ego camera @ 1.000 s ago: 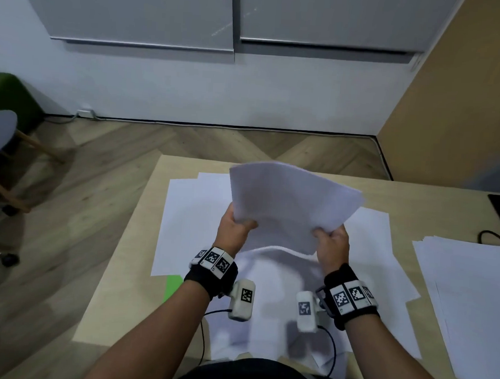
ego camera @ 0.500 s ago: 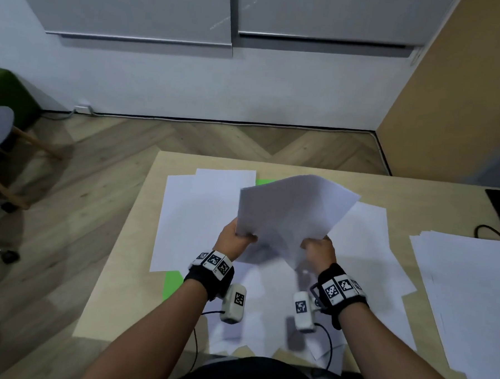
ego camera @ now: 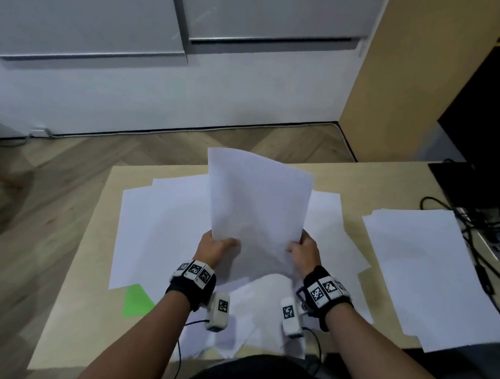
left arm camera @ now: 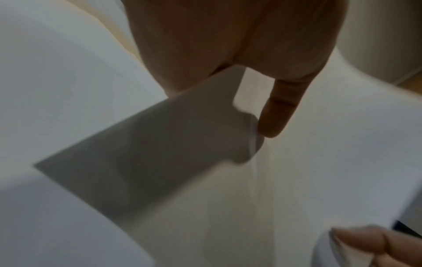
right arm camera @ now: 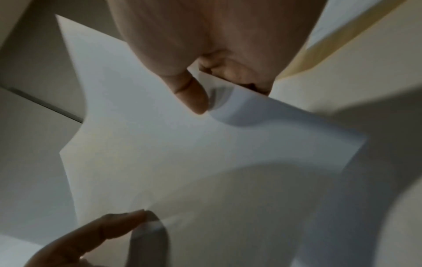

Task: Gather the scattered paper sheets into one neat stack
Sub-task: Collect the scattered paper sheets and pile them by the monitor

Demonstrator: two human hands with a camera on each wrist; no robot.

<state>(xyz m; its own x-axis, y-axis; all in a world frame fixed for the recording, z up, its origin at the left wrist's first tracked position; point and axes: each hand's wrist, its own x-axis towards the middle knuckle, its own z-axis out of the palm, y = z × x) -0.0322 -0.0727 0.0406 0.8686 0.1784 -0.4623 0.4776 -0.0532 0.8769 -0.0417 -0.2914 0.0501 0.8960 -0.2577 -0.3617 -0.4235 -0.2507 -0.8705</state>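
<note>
A thin bundle of white paper sheets (ego camera: 257, 201) stands tilted up above the wooden table (ego camera: 388, 179). My left hand (ego camera: 217, 245) pinches its lower left edge and my right hand (ego camera: 302, 250) pinches its lower right edge. In the left wrist view my thumb (left arm camera: 274, 112) presses on the held sheets (left arm camera: 319, 162). In the right wrist view my thumb (right arm camera: 191, 94) lies on the held sheets (right arm camera: 182, 153), fingers behind. More white sheets (ego camera: 165, 225) lie spread and overlapping on the table under my hands. A separate pile of white sheets (ego camera: 429, 274) lies at the right.
A green sheet (ego camera: 137, 300) peeks out at the near left of the spread. A black monitor (ego camera: 488, 144) and cables (ego camera: 472, 241) stand at the table's right end. The table's left edge drops to wooden floor (ego camera: 53, 208).
The held bundle has turned from a slanted, sideways lie to a more upright, portrait stand between both hands. The head view has swung right, bringing the monitor into sight.
</note>
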